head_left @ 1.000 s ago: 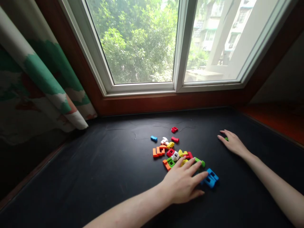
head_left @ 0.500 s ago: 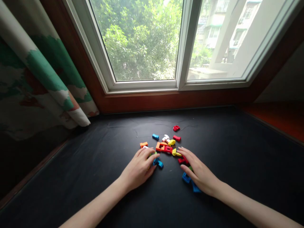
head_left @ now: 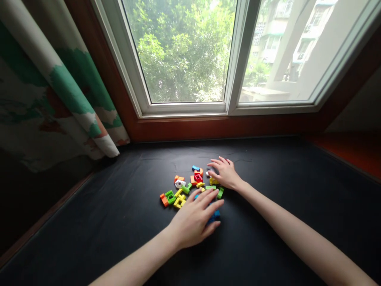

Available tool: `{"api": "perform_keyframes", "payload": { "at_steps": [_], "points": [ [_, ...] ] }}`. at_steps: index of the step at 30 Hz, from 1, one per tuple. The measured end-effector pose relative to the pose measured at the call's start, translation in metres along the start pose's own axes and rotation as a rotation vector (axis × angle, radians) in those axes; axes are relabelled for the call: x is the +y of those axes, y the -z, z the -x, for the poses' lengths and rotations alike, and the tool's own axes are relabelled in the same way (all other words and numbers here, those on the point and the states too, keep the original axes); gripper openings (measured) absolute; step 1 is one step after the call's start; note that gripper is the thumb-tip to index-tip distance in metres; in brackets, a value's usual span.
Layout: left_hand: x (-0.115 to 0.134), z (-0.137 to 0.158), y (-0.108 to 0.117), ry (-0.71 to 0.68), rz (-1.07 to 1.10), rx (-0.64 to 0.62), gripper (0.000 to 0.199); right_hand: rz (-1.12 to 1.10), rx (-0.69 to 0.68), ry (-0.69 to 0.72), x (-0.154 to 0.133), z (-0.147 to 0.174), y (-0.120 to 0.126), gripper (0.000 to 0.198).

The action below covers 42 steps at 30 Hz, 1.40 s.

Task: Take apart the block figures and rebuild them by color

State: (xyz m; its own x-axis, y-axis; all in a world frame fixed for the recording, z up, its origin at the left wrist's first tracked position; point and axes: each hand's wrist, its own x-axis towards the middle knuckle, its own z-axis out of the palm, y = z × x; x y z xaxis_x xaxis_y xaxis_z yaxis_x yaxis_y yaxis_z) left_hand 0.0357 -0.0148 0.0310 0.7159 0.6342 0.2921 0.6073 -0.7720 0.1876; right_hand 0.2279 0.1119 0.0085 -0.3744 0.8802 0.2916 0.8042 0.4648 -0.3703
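Right hand (head_left: pixel 225 173) moved forward, left hand (head_left: pixel 192 220) rightward; all fingers (head_left: pixel 214 207) spread, ungripping, over blocks (head_left: pixel 217 215).

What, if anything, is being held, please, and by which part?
No grip shows, though much is hidden: the left hand is over blue blocks, the right hand near a yellow block.

- Open black tabletop (head_left: pixel 113 214) spreads left of the toy blocks (head_left: pixel 186 189), and between the left forearm (head_left: pixel 143 254) and right forearm (head_left: pixel 285 222).
- The left hand (head_left: pixel 195 218) blocks the near side, partly covering blue pieces (head_left: pixel 217 214).
- The right hand (head_left: pixel 224 172) bars entry from the right.
- Red-brown sill (head_left: pixel 184 129) closes off the back.
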Motion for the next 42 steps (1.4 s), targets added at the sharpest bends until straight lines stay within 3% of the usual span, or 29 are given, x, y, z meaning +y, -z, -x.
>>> {"api": "perform_keyframes", "payload": {
  "at_steps": [5,11,14,16,18,21,23,25,29,32,35,37,39,42],
  "points": [
    [-0.007,0.007,-0.008,-0.006,-0.072,-0.047,0.038,-0.195,-0.039,0.09,0.016,0.024,0.001,0.027],
    [-0.048,0.046,0.006,0.093,-0.139,0.062,0.033,-0.273,-0.158,0.304,-0.022,0.053,0.004,0.032],
    [-0.067,0.062,0.013,0.19,-0.19,0.105,0.035,-0.189,-0.115,0.356,-0.034,0.046,0.002,0.036],
    [-0.078,0.07,0.016,0.293,-0.234,0.118,0.041,-0.056,-0.007,0.248,-0.029,0.035,-0.001,0.039],
    [-0.087,0.075,0.017,0.385,-0.255,0.118,0.044,0.052,0.083,0.018,-0.016,0.022,-0.003,0.045],
    [-0.094,0.078,0.017,0.466,-0.234,0.112,0.045,0.047,0.061,-0.234,0.003,0.006,-0.01,0.057],
    [-0.095,0.077,0.016,0.489,-0.189,0.125,0.047,-0.022,0.045,-0.205,0.006,-0.001,-0.017,0.056],
    [-0.092,0.073,0.017,0.498,-0.115,0.151,0.05,-0.126,0.037,-0.085,-0.002,-0.006,-0.026,0.052],
    [-0.085,0.064,0.021,0.502,0.099,0.219,0.051,-0.401,-0.041,0.177,-0.043,-0.015,-0.044,0.038],
    [-0.08,0.061,0.025,0.551,0.191,0.302,0.046,-0.65,-0.097,0.281,-0.074,-0.02,-0.053,0.033],
    [-0.075,0.061,0.025,0.586,0.165,0.346,0.044,-0.949,-0.145,0.251,-0.089,-0.021,-0.052,0.034],
    [-0.069,0.058,0.024,0.551,0.107,0.311,0.042,-1.052,-0.146,0.183,-0.088,-0.017,-0.046,0.035],
    [-0.063,0.052,0.022,0.48,0.039,0.219,0.041,-0.996,-0.112,0.104,-0.08,-0.007,-0.034,0.035],
    [-0.055,0.04,0.017,0.36,-0.056,0.065,0.046,-0.693,-0.043,0.051,-0.065,0.025,-0.015,0.039]
  ]
}}
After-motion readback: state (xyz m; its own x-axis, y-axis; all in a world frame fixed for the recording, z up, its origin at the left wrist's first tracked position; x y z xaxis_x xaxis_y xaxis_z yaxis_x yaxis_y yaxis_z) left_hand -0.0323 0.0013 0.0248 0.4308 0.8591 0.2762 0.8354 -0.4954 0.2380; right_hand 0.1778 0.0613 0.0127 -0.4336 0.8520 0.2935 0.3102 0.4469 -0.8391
